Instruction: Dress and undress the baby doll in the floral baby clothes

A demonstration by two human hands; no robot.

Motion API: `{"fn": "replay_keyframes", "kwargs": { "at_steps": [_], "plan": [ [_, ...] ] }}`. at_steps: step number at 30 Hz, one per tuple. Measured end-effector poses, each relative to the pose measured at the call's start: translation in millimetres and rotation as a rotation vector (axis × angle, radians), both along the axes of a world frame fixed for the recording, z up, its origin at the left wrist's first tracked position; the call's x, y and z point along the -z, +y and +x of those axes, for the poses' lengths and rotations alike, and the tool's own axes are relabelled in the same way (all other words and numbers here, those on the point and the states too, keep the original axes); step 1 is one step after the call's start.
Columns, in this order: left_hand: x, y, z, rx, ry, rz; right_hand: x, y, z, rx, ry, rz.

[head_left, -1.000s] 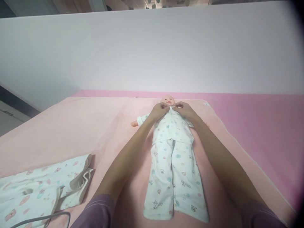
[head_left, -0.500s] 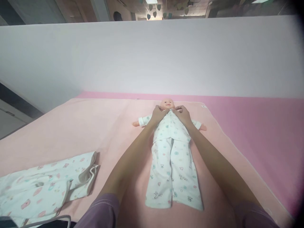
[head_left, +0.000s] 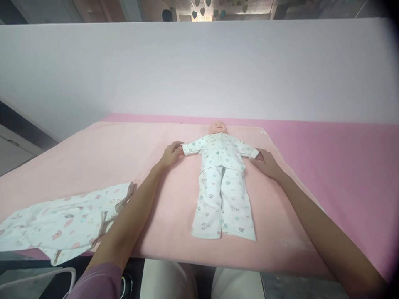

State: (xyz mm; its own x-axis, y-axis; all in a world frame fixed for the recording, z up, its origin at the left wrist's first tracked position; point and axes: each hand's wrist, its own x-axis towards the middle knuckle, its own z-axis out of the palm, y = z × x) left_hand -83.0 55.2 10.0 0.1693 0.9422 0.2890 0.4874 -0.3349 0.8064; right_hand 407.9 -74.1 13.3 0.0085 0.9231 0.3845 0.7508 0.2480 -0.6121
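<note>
A baby doll (head_left: 218, 127) lies on its back, arms spread, in a white printed long-sleeved top (head_left: 221, 150) and matching trousers (head_left: 222, 203). At the doll's sleeve end on the left, my left hand (head_left: 172, 154) is closed around the doll's hand, which is mostly hidden by my fingers. My right hand (head_left: 267, 163) grips the doll's other hand at the cuff, thumb and fingers pressed together there. The top lies flat, with its front closed down the middle.
A folded white printed cloth or garment (head_left: 71, 218) lies at the left, partly over the front edge. Beneath everything is a peach pad (head_left: 149, 166) on a pink surface (head_left: 330, 166). A white panel (head_left: 199, 70) rises behind. A pale cable (head_left: 46, 274) hangs at lower left.
Both hands have left the top's collar at the doll's neck and moved outward and down to the doll's hands. The view has shifted back, showing the pad's front edge.
</note>
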Motion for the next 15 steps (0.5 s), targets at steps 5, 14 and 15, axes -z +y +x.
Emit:
{"fn": "replay_keyframes", "kwargs": {
  "at_steps": [5,14,15],
  "plan": [
    [-3.0,-1.3,2.7,0.017,0.082,-0.017,-8.4,-0.7,-8.6,-0.027,0.065,-0.081],
    [-1.6,-5.1,3.0,0.073,0.191,0.17,-2.0,0.0,-2.4,0.156,-0.075,0.055],
    [0.3,-3.7,2.4,0.075,0.186,0.196,0.9,1.1,0.1,0.174,-0.092,0.086]
  ]
}}
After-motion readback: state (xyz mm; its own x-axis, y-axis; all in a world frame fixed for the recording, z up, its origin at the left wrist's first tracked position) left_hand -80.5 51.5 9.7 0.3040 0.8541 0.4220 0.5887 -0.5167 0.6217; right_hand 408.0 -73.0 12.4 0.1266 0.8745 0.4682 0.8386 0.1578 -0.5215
